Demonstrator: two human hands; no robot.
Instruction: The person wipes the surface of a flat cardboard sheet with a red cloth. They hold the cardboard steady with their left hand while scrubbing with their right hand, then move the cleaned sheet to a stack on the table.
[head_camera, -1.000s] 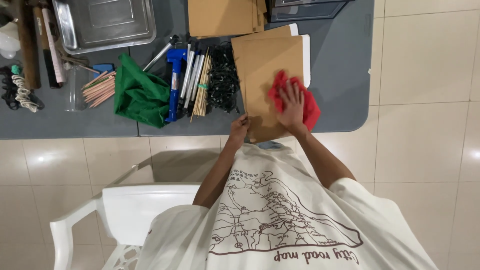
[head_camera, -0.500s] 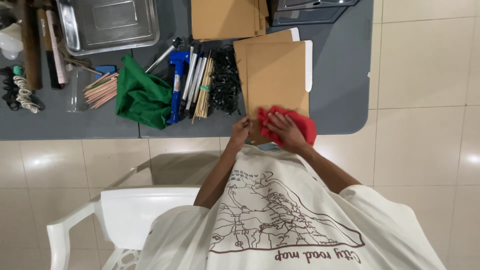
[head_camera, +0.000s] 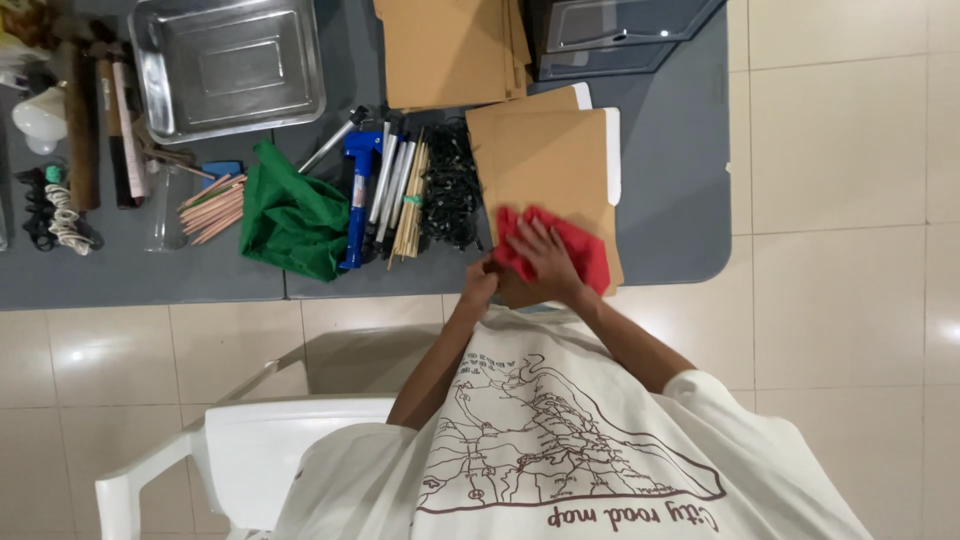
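Note:
A brown paper folder (head_camera: 560, 160) lies on the grey table (head_camera: 670, 200) near its front edge. My right hand (head_camera: 545, 262) presses flat on a red cloth (head_camera: 588, 252) over the folder's near end. My left hand (head_camera: 480, 280) grips the folder's near left corner at the table edge. Both forearms reach out over my white printed shirt.
Left of the folder lie a black bundle of ties (head_camera: 450, 195), sticks, metal rods, a blue tool (head_camera: 357, 190), a green cloth (head_camera: 290, 215) and pencils (head_camera: 210, 208). A steel tray (head_camera: 228, 65), stacked folders (head_camera: 450, 50) and a dark box (head_camera: 620, 30) sit farther back. A white plastic chair (head_camera: 260, 440) stands below.
My right hand has dragged the red cloth from the folder's right side toward me and leftward, to the near end. The left hand has stayed at the corner.

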